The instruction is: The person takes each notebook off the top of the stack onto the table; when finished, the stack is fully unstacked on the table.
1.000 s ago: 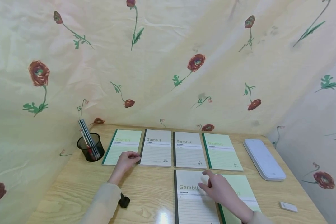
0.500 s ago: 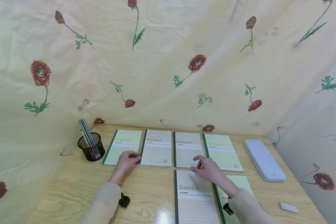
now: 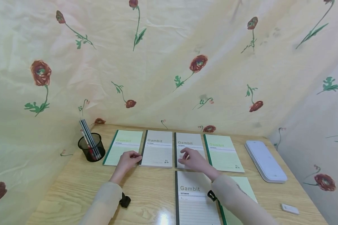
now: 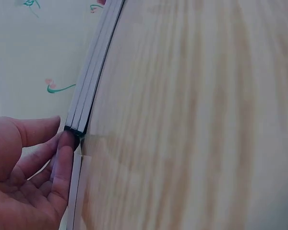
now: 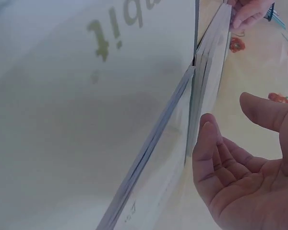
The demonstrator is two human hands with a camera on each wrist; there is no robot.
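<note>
Notebooks lie in a back row: a green one [image 3: 126,140], a grey-white one [image 3: 159,150], another grey-white one [image 3: 180,136] and a green one [image 3: 223,153]. In front are a grey-white notebook [image 3: 197,209] and a green notebook [image 3: 243,187], partly under the right sleeve. My left hand [image 3: 128,162] touches the dark spine corner of the left grey-white notebook; in the left wrist view its fingers [image 4: 62,172] lie against the spine end, thumb beside the cover. My right hand [image 3: 195,161] hovers over the other back grey-white notebook, fingers loosely bent, holding nothing.
A black mesh cup [image 3: 91,148] with several pencils stands at the back left. A white flat case [image 3: 266,161] lies on the right, with a small white eraser-like block [image 3: 290,208] nearer me. Floral cloth [image 3: 157,62] hangs behind the wooden table [image 3: 146,193].
My right hand has moved left and away from me, from above the front grey-white notebook to above the back one. The left hand and the notebooks have stayed in place.
</note>
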